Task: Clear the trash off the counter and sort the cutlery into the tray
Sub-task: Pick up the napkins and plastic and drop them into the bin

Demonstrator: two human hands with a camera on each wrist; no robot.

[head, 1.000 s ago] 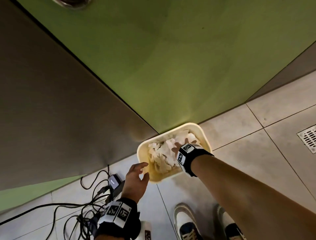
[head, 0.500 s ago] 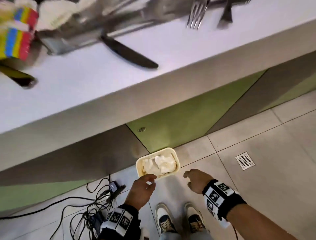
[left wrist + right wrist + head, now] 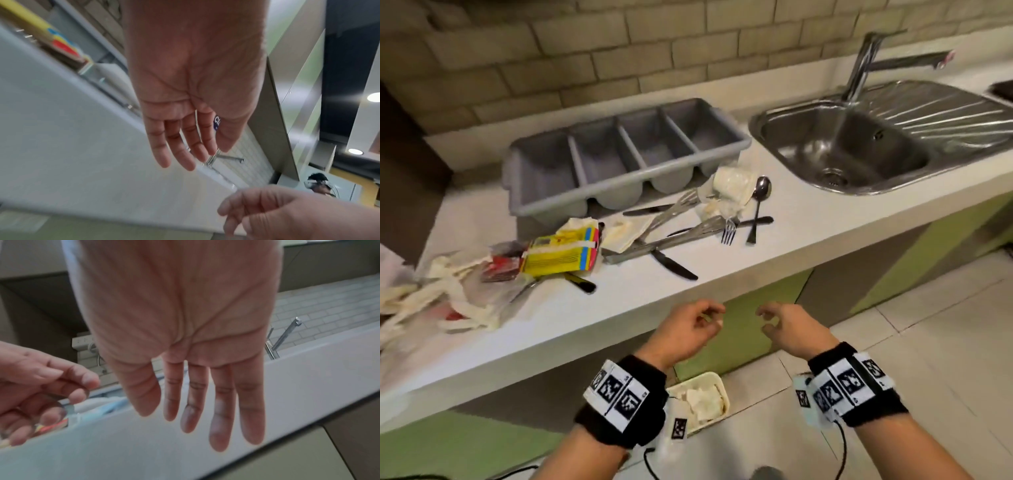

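I hold both hands, left hand [image 3: 685, 329] and right hand [image 3: 792, 325], empty with loose fingers below the counter [image 3: 808, 236], where wrappers [image 3: 561, 253] tangle with forks [image 3: 727, 228] before the empty tray [image 3: 619, 154], so grabbing trash could drag cutlery off the edge

- Bin [image 3: 717, 380] on floor: near-left part hidden behind left wrist band [image 3: 619, 394].
- Knife [image 3: 580, 282]: only the dark handle shows from under the yellow packet [image 3: 561, 255]; blade hidden.
- Paper heap [image 3: 431, 301]: cut off by left picture edge, blurred.
- Tap [image 3: 859, 65]: spout motion-blurred.
- Tray [image 3: 619, 150]: compartment floors soft; contents not resolvable.
- Left wrist view: table [image 3: 61, 129] and things on it smeared.
- Dark thing [image 3: 1001, 89] at right edge: cut off, unidentifiable.
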